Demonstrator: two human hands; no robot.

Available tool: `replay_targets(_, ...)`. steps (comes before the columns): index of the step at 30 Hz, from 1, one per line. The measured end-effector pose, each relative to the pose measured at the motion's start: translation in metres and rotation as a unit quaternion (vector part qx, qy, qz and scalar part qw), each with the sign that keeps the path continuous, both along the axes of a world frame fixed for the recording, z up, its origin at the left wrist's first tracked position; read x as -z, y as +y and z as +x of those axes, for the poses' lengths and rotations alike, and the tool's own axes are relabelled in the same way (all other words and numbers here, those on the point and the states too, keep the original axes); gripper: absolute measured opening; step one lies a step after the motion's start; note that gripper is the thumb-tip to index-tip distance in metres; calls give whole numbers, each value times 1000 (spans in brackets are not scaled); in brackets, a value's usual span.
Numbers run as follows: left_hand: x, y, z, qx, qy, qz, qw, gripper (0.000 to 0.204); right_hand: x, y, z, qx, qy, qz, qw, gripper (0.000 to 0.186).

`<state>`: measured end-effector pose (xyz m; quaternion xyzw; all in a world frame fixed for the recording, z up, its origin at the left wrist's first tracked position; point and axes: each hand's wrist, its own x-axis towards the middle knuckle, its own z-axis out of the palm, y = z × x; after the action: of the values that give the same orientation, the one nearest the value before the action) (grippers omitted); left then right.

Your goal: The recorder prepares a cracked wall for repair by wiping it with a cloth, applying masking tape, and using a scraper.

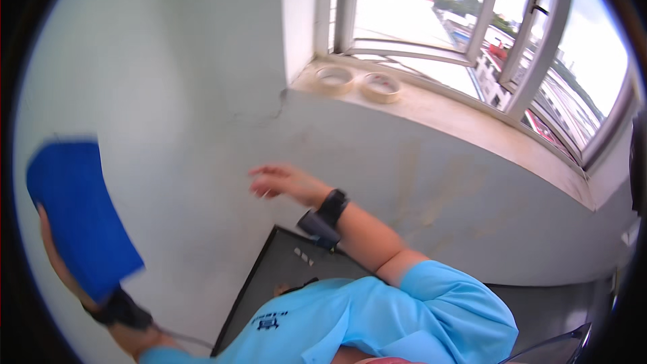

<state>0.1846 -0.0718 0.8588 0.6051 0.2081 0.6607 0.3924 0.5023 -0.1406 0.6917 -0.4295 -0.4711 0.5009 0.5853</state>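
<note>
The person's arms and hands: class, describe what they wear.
The right sleeve is short and light blue, the left sleeve the same colour. The right hand has a black wristband with a dark, chunky attachment; the left hand has another black wristband, a thin cable beside it. Neither shows a glove.

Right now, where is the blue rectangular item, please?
In the head view, the blue rectangular item is far left, in the left hand, before the pale wall.

Left fingers (45, 224) mostly behind blue sheet (82, 217)
</note>
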Motion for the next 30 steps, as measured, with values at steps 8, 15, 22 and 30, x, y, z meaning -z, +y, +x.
replay_targets(8,-40,80,143,354,-235,-71,902,31,-24,-13,51,235,236,174,927,24)
replay_targets(15,110,146,199,293,-101,-231,922,30,-33,15,34,299,247,198,900,23)
replay_targets(22,160,149,229,316,-9,-171,933,29,-15,15,45,539,104,225,805,21)
replay_targets(30,167,128,301,200,9,30,979,36,-18,-14,41,733,-152,243,617,22)
